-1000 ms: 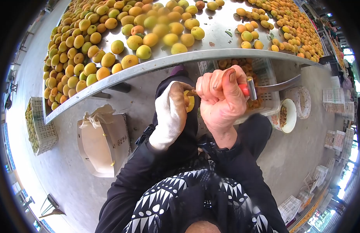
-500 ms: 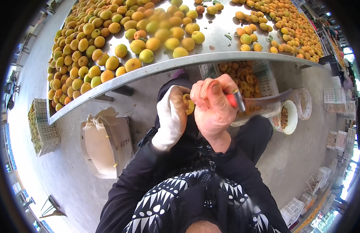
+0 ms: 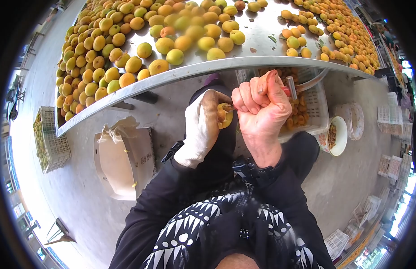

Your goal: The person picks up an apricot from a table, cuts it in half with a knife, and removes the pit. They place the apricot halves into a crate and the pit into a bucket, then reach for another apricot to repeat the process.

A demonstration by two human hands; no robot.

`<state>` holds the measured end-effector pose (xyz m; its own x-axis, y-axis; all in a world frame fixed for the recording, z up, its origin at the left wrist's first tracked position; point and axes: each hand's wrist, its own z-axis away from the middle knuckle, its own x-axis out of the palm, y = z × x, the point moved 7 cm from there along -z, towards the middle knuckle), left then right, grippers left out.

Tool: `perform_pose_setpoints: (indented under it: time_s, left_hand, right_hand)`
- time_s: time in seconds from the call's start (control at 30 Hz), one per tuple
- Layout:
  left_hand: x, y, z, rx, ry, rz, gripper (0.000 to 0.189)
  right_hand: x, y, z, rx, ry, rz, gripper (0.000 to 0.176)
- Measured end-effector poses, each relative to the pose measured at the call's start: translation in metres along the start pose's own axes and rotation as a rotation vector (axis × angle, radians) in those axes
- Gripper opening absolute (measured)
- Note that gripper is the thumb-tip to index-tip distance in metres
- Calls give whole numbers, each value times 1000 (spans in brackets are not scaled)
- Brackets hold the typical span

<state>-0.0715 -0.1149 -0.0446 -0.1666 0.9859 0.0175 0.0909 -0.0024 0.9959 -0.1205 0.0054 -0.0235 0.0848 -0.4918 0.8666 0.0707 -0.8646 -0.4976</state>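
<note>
My left hand point(image 3: 201, 123), in a white glove with stained fingers, is closed around a yellow apricot point(image 3: 225, 119). The fruit looks cut open on the side facing my right hand. My bare right hand point(image 3: 264, 107) makes a fist around a tool with a red handle point(image 3: 287, 91). A metal crosspiece sits at the handle's outer end, and a thin dark tip reaches from the fist to the apricot. Most of the tool is hidden by my fingers. Both hands are above my lap, just short of the table edge.
A metal table point(image 3: 185, 74) carries many apricots point(image 3: 98, 58). Underneath stands a crate point(image 3: 322, 101) of halved fruit, with a white bucket point(image 3: 343, 136) of scraps beside it. An open carton point(image 3: 116, 166) and a crate of green fruit point(image 3: 55, 145) are on my left.
My right hand has turned and shifted right, and the tool's thin tip now shows at the apricot. My left hand has moved slightly right, exposing more of the fruit. The view has shifted a little.
</note>
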Motion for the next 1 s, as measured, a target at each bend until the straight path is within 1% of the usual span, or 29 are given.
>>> perform_pose_setpoints:
  time_s: [0.03, 0.07, 0.1, 0.13, 0.17, 0.2, 0.23, 0.3, 0.37, 0.43, 0.5, 0.57, 0.6, 0.7, 0.77, 0.8, 0.83, 0.87, 0.9, 0.93, 0.97, 1.0]
  left_hand:
    - [-2, 0, -1, -1, 6, 0, 52]
    - [-2, -3, -1, -65, -29, 16, 51]
    - [-2, -6, -1, -127, -64, 31, 50]
    - [-4, -3, -3, -123, -59, 32, 50]
    - [-4, -2, -4, -165, -79, 32, 45]
    - [-3, -3, -4, -208, -102, 33, 41]
    - [-4, -5, -4, -206, -100, 36, 41]
    - [-3, -13, -4, -264, -112, 154, 39]
    - [-4, -11, -5, -252, -116, 162, 38]
    - [-4, -8, -8, -241, -122, 171, 38]
    - [-3, -9, -8, -313, -158, 224, 38]
    - [-4, -9, -10, -307, -191, 236, 38]
    - [-2, -9, -10, -303, -228, 246, 37]
    - [1, -4, -9, -355, -247, 338, 36]
    - [0, -7, -11, -352, -263, 332, 36]
    - [0, -8, -12, -345, -283, 324, 36]
    - [2, -11, -11, -344, -281, 324, 36]
    - [0, -16, -11, -314, -197, 291, 35]
    - [-5, -16, -12, -285, -115, 255, 35]
    - [-6, -15, -13, -286, -117, 252, 35]
    - [-4, -16, -10, -361, -147, 341, 33]
    - [-2, -18, -8, -434, -176, 432, 32]
  right_hand:
    - [8, 0, 0, -13, -92, 5, 40]
    - [16, 0, 1, -25, -185, 8, 38]
    - [19, 1, 3, -19, -189, 8, 38]
    - [26, 0, 5, -31, -212, 121, 38]
    - [31, 0, 7, -43, -234, 235, 38]
    - [32, 2, 8, -40, -237, 237, 38]
    - [33, 3, 9, -43, -249, 263, 36]
    - [36, 4, 9, -46, -269, 291, 33]
    - [34, 9, 8, 0, -257, 238, 27]
    - [36, 11, 6, 27, -279, 254, 27]
    - [38, 14, 5, 57, -302, 269, 26]
    - [37, 16, 3, 97, -283, 299, 25]
    - [38, 16, 2, 100, -284, 302, 25]
    - [38, 16, 1, 87, -301, 319, 25]
    - [37, 16, 0, 62, -306, 333, 25]
    - [37, 17, 0, 63, -306, 333, 25]
    - [36, 18, -1, 59, -282, 270, 25]
    - [35, 17, -3, 53, -261, 204, 25]
    - [36, 17, -5, 51, -264, 201, 25]
    - [35, 19, -5, 85, -260, 121, 25]
    - [35, 21, -5, 121, -255, 43, 25]
    - [34, 21, -4, 121, -255, 41, 25]
